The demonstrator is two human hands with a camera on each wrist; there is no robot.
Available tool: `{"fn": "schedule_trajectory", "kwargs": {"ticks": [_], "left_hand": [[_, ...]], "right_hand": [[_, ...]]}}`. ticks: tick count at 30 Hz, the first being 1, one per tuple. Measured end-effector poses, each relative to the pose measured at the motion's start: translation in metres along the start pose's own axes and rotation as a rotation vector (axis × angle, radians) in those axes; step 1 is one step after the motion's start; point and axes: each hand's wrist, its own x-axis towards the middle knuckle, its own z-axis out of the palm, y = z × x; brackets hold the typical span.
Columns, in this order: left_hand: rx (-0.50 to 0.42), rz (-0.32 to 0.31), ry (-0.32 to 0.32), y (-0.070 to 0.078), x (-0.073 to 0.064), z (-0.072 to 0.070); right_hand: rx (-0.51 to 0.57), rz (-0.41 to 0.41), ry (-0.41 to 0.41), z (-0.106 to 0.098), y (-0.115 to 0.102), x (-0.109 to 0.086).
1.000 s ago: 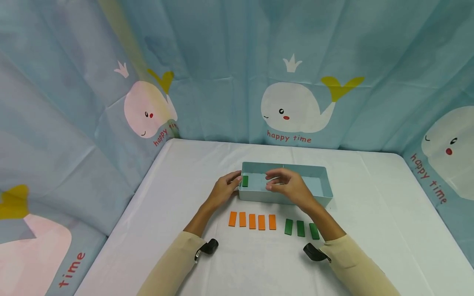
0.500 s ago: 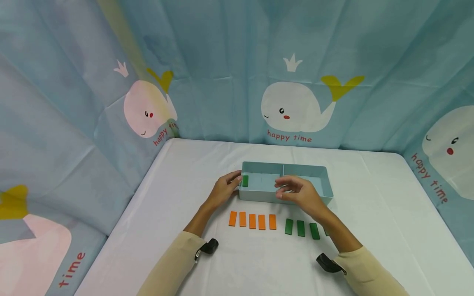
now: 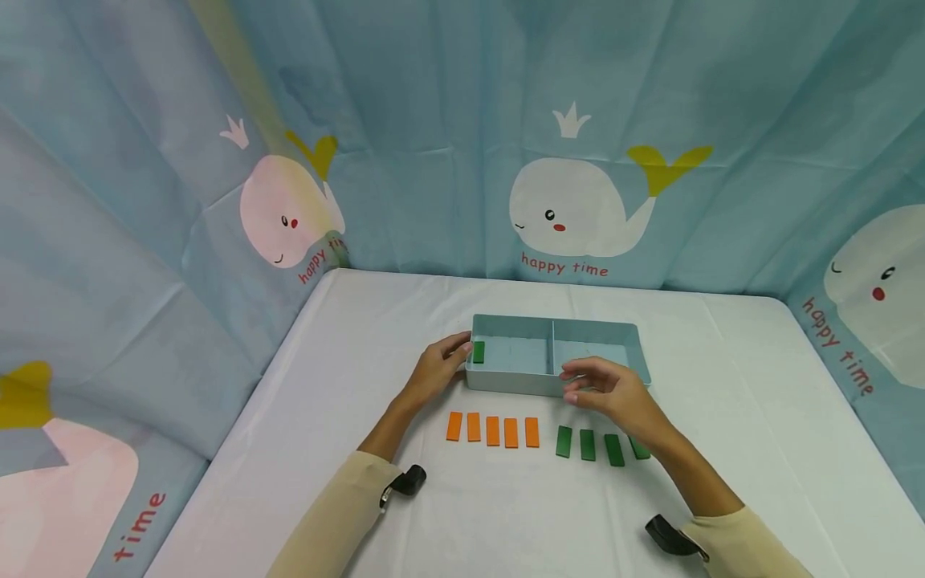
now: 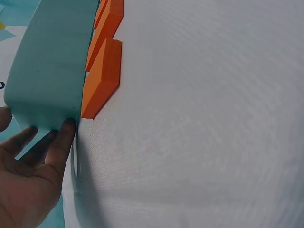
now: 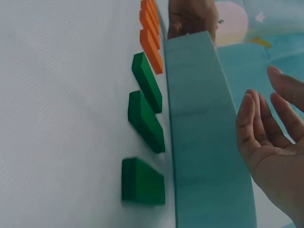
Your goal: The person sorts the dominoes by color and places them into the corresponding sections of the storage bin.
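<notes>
A light blue box [image 3: 520, 382] with a divider [image 3: 553, 347] stands on the white table. One green block [image 3: 479, 352] stands inside its left compartment, at the left end. My left hand [image 3: 437, 368] rests against the box's left end; in the left wrist view its fairly straight fingertips [image 4: 67, 127] touch that end wall. My right hand [image 3: 610, 395], fingers loosely bent and nothing between them, hovers over the front wall of the right compartment. Below the box lie a row of orange blocks [image 3: 493, 431] and a row of green blocks [image 3: 588, 445], the rightmost partly hidden by my right hand.
White cloth covers the table [image 3: 390, 313]. A light blue curtain [image 3: 433, 209] printed with whales hangs behind the table and along its sides. Both block rows lie close to the box's front.
My right hand has moved right and slightly nearer, from over the left compartment to the right one's front, uncovering the divider and another green block. The left hand keeps its place.
</notes>
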Motion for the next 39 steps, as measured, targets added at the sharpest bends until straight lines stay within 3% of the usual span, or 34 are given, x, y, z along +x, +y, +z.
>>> {"fn": "schedule_trajectory", "kwargs": {"ticks": [13, 20, 39], "left_hand": [[-0.006, -0.004, -0.001, 0.0, -0.001, -0.002], [-0.058, 0.002, -0.025, -0.001, 0.0, -0.002], [-0.008, 0.007, -0.01, 0.001, -0.001, -0.001]], "right_hand": [[-0.025, 0.014, 0.005, -0.013, 0.005, -0.02], [-0.026, 0.04, 0.012, -0.02, 0.009, -0.03], [-0.075, 0.096, 0.015, -0.049, 0.02, -0.055]]}}
